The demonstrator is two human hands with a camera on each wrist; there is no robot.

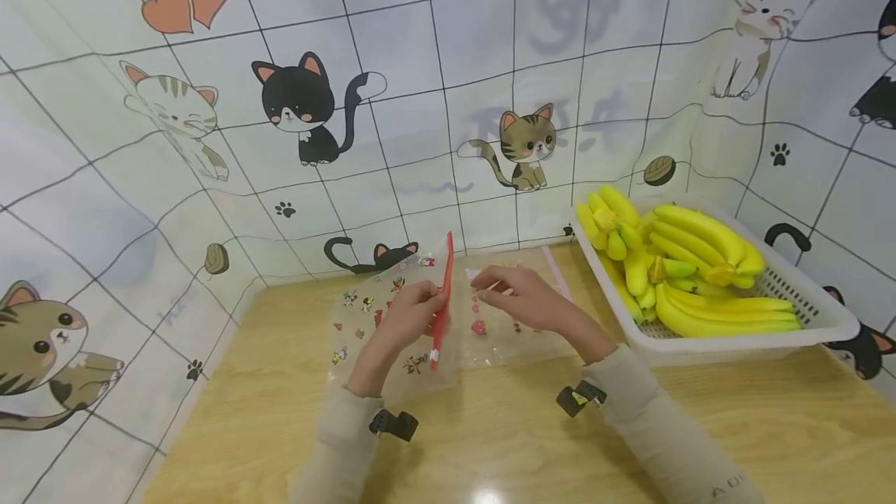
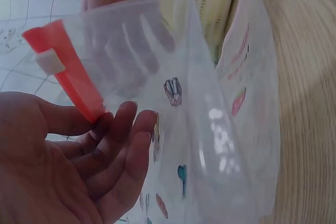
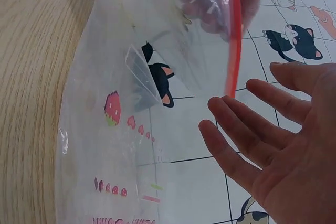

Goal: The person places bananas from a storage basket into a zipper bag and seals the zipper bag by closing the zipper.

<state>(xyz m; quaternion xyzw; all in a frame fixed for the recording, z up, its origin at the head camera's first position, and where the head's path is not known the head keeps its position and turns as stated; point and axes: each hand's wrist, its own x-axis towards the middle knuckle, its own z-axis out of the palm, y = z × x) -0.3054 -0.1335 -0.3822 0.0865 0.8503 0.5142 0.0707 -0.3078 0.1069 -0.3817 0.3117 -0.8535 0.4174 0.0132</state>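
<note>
My left hand [image 1: 409,311] pinches the red zip strip [image 1: 448,259] of a clear zip bag [image 1: 358,337] printed with small cartoon figures. The bag stands tilted over the table, its strip running nearly upright in the head view. A white slider [image 2: 50,62] sits near one end of the strip in the left wrist view. To the right of it lies a second clear zip bag [image 1: 493,344] with strawberry prints and a pink strip [image 1: 556,271]. My right hand [image 1: 521,298] hovers above this second bag, fingers loosely extended and holding nothing; its fingertips [image 3: 214,103] come close to the red strip.
A white plastic basket [image 1: 735,347] filled with several bunches of yellow bananas [image 1: 728,319] stands on the right of the wooden table [image 1: 280,426]. Behind the bags rises a wall covering [image 1: 476,37] with cat prints.
</note>
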